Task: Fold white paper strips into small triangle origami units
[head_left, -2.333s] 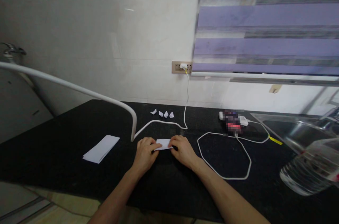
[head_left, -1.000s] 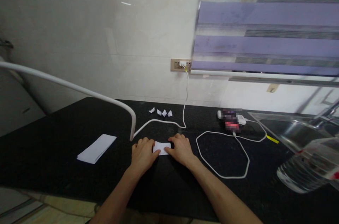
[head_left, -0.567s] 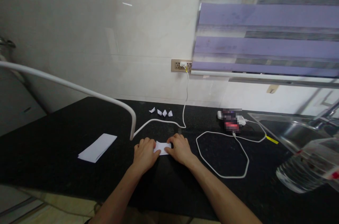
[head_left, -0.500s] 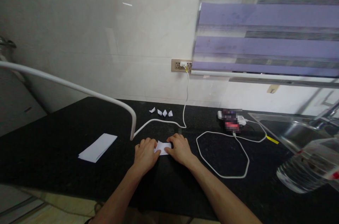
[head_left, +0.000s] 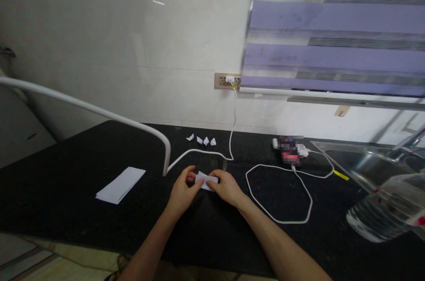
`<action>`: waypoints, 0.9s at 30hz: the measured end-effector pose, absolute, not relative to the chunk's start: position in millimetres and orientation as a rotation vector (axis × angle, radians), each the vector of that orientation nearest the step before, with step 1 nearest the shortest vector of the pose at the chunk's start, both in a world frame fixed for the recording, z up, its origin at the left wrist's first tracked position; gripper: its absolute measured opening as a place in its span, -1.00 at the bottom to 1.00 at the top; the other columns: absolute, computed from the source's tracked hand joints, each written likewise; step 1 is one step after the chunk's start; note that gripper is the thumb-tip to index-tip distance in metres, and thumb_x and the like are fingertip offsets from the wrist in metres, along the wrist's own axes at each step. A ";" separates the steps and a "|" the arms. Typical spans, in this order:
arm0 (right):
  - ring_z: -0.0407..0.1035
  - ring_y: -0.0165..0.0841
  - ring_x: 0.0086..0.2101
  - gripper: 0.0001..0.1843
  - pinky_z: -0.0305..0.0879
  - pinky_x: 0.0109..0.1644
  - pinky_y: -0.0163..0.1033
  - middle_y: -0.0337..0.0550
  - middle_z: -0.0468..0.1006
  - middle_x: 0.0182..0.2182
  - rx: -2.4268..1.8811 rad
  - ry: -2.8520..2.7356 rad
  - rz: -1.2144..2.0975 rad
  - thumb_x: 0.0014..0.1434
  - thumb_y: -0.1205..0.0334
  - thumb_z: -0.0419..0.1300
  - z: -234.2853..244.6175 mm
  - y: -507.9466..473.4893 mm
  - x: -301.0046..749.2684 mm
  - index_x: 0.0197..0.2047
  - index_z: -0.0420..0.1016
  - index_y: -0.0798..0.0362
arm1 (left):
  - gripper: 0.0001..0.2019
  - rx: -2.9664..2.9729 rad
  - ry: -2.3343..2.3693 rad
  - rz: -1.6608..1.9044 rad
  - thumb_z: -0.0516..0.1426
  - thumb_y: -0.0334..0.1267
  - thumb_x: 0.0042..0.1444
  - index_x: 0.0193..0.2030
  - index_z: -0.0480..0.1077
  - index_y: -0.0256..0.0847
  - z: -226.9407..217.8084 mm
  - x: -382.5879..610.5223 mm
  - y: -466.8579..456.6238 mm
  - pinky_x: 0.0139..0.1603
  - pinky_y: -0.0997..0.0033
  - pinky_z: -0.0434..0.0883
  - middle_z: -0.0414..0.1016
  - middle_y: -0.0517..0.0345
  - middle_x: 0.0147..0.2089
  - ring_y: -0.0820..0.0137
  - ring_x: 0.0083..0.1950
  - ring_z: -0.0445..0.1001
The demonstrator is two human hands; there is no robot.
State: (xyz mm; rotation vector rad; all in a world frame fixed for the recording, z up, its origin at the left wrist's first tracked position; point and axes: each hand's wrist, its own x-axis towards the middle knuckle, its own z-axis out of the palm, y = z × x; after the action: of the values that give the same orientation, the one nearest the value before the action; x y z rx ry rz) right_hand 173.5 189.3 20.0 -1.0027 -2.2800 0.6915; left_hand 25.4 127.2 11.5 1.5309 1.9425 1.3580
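Observation:
A small folded piece of white paper [head_left: 206, 180] is held between my two hands above the black countertop. My left hand [head_left: 184, 188] pinches its left end, thumb on the near face and fingers behind. On the right end, my right hand [head_left: 226, 185] presses its thumb against the paper, and its fingers curl behind. Several small folded paper pieces [head_left: 206, 141] lie in a row near the wall. To the left rests a stack of white paper strips [head_left: 121, 185].
A white cable [head_left: 199, 151] runs from the wall socket [head_left: 221, 80] across the countertop [head_left: 66, 174]. Right of my hands lie a looped white cable [head_left: 278, 221] and a blurred-out device [head_left: 290, 150]. A large clear water bottle [head_left: 378, 210] stands near the sink [head_left: 365, 163].
The paper has gone from lying flatter on the countertop to being tilted up between my hands. My left fingers have moved behind its left end.

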 end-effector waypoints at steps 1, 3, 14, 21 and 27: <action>0.29 -0.41 -0.37 -0.84 0.12 -0.29 -0.35 -0.24 0.45 -0.40 -0.978 -2.255 0.739 0.03 0.23 0.08 20.2 189.0 173.5 -0.31 0.44 0.04 | -0.53 1.481 1.938 1.376 0.11 -0.14 -0.13 -0.05 0.24 -0.26 11.1 25.1 127.6 -0.15 0.34 0.30 0.39 0.16 -0.33 0.40 -0.29 0.37; 0.29 -0.42 -0.38 -0.84 0.14 -0.31 -0.37 -0.26 0.46 -0.42 -0.940 -2.208 0.801 0.02 0.23 0.09 20.2 188.6 173.0 -0.31 0.44 0.04 | -0.54 1.441 1.928 1.369 0.11 -0.09 -0.14 -0.08 0.29 -0.28 12.5 24.8 126.6 -0.18 0.36 0.31 0.40 0.17 -0.38 0.40 -0.33 0.38; 0.29 -0.44 -0.42 -0.81 0.15 -0.36 -0.39 -0.26 0.46 -0.45 -0.905 -2.116 0.925 0.02 0.19 0.09 23.4 185.6 171.4 -0.36 0.46 0.08 | -0.78 1.574 1.816 1.358 0.05 -0.16 -0.05 -0.40 0.44 -0.22 19.8 20.5 116.4 -0.30 0.47 0.28 0.42 0.19 -0.42 0.43 -0.35 0.37; 0.31 -0.44 -0.40 -0.81 0.17 -0.33 -0.38 -0.23 0.48 -0.42 -0.879 -2.097 0.892 0.04 0.19 0.08 22.0 186.6 169.5 -0.36 0.47 0.08 | -0.77 1.614 1.799 1.351 0.01 -0.16 -0.02 -0.39 0.43 -0.21 19.8 21.5 115.5 -0.24 0.46 0.28 0.45 0.18 -0.37 0.41 -0.29 0.39; 0.30 -0.43 -0.42 -0.80 0.17 -0.35 -0.38 -0.23 0.48 -0.41 -0.900 -2.092 0.942 -0.01 0.21 0.12 17.8 188.5 170.7 -0.29 0.47 0.07 | -0.77 1.581 1.798 1.366 0.00 -0.15 0.00 -0.36 0.43 -0.21 20.6 20.5 114.2 -0.20 0.44 0.28 0.45 0.18 -0.35 0.39 -0.26 0.39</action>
State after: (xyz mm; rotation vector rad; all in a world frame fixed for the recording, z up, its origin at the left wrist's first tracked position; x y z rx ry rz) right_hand 170.7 188.5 17.8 -0.8999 -2.0921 0.9417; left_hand 20.5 114.2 20.6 1.5810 1.7975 1.3664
